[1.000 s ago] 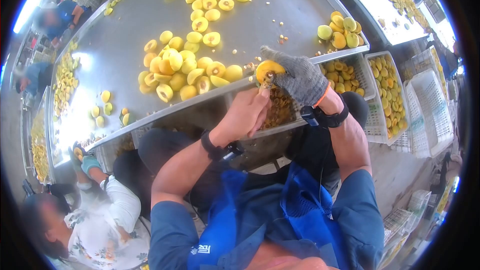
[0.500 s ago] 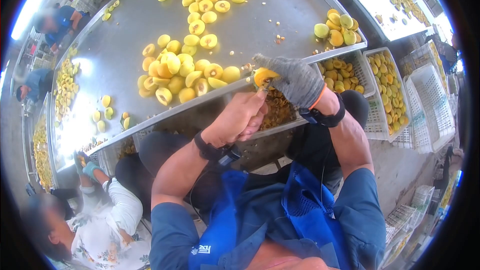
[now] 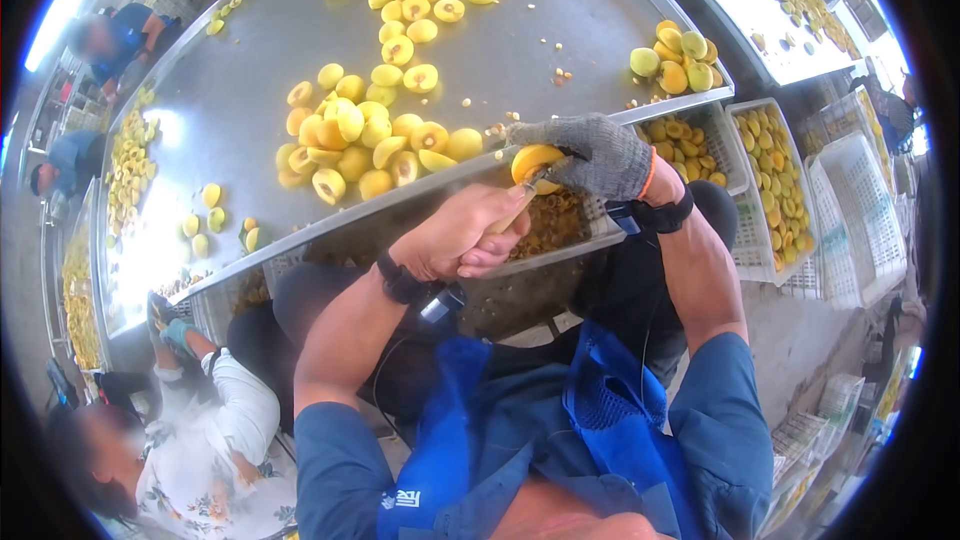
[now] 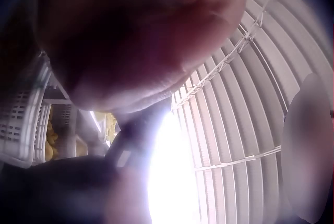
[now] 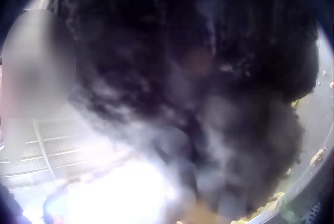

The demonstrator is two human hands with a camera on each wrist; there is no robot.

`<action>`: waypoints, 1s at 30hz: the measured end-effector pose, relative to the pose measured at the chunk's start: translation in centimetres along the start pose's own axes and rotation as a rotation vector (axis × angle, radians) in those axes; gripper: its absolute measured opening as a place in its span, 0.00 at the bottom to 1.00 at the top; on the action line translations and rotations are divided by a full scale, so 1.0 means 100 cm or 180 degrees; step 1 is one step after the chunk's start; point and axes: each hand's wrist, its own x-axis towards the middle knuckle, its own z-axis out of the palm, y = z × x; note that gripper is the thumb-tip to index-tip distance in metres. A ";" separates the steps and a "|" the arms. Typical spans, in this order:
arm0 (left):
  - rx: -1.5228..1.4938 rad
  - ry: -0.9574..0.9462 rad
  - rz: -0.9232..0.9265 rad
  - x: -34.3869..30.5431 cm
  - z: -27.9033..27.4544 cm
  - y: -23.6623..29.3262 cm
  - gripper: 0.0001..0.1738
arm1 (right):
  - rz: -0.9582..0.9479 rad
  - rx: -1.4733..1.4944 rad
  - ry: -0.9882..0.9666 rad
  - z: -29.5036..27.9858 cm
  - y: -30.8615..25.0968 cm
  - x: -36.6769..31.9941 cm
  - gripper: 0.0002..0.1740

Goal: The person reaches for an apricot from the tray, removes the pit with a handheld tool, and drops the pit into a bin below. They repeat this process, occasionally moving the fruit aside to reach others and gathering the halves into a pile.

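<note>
My right hand (image 3: pixel 590 155), in a grey knit glove, grips a yellow fruit (image 3: pixel 533 162) at the front edge of the steel table (image 3: pixel 250 90). My bare left hand (image 3: pixel 470 230) sits just below it, fingers curled round a small tool (image 3: pixel 529 183) whose tip touches the fruit's underside. Both hands hover over a crate of pits and scraps (image 3: pixel 560 220) under the table edge. The left wrist view is filled by the blurred left hand (image 4: pixel 141 41). In the right wrist view the dark glove (image 5: pixel 198 78) blocks nearly everything.
A pile of fruit halves (image 3: pixel 365 140) lies on the table left of my hands, and whole fruits (image 3: pixel 675 60) at its right corner. White crates (image 3: pixel 770 180) of halves stand at the right. Another person (image 3: pixel 200 440) sits at lower left.
Both hands have dropped slightly toward the crate. The left hand slid down and left, and the tool now meets the fruit from below instead of digging into its centre.
</note>
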 end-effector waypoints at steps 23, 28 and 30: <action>0.0078 0.0040 0.0192 -0.003 -0.005 -0.001 0.28 | -0.0008 -0.0392 0.0987 0.038 -0.008 -0.010 0.30; 0.0367 -0.0077 0.0166 -0.003 -0.004 -0.007 0.28 | 0.0287 -0.0192 0.0062 0.014 -0.004 -0.010 0.32; 0.0318 -0.0145 0.0121 -0.001 -0.006 -0.008 0.28 | 0.0410 -0.0025 -0.0006 0.009 -0.008 -0.010 0.32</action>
